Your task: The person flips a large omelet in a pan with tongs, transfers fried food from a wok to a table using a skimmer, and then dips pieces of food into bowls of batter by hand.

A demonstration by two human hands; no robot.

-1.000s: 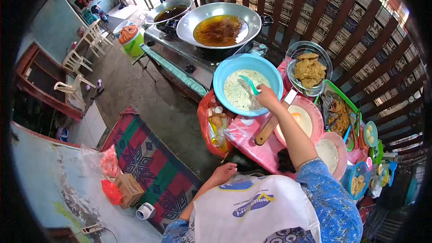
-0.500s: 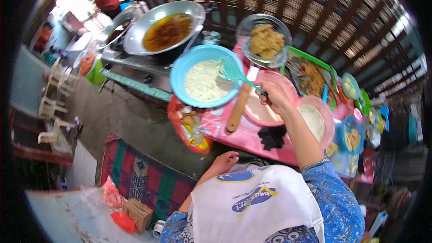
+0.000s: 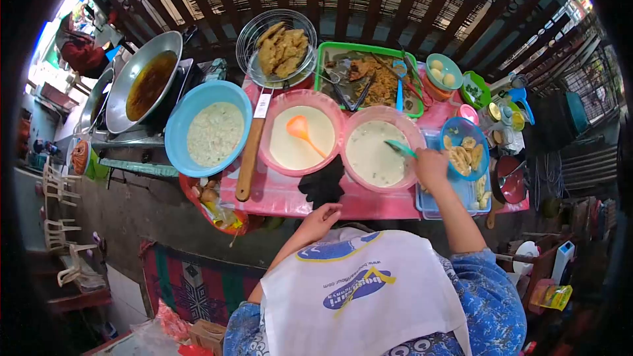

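Note:
My right hand (image 3: 433, 170) grips the handle of a green ladle (image 3: 399, 148), whose head dips into pale batter in the right pink bowl (image 3: 417, 133). Close to the table's front edge, my left hand (image 3: 321, 219) has its fingers curled together and nothing visible in them. A black cloth (image 3: 323, 183) lies just beyond it. An orange ladle (image 3: 300, 129) rests in the batter of the left pink bowl (image 3: 266, 140). Further left is a blue bowl (image 3: 173, 133) of thicker, flecked batter. A wooden-handled tool (image 3: 251, 158) lies between the blue and left pink bowls.
A wok (image 3: 116, 107) of oil sits at the left. Behind the bowls are a wire basket (image 3: 249, 34) of fried food and a green tray (image 3: 321, 66). On the right stands a blue basket (image 3: 486, 158) of banana pieces. A person (image 3: 80, 49) is at the far left.
My right hand has moved right with the green ladle, from above the blue bowl into the right pink bowl. The view has turned to the right. My left hand stays near the table edge.

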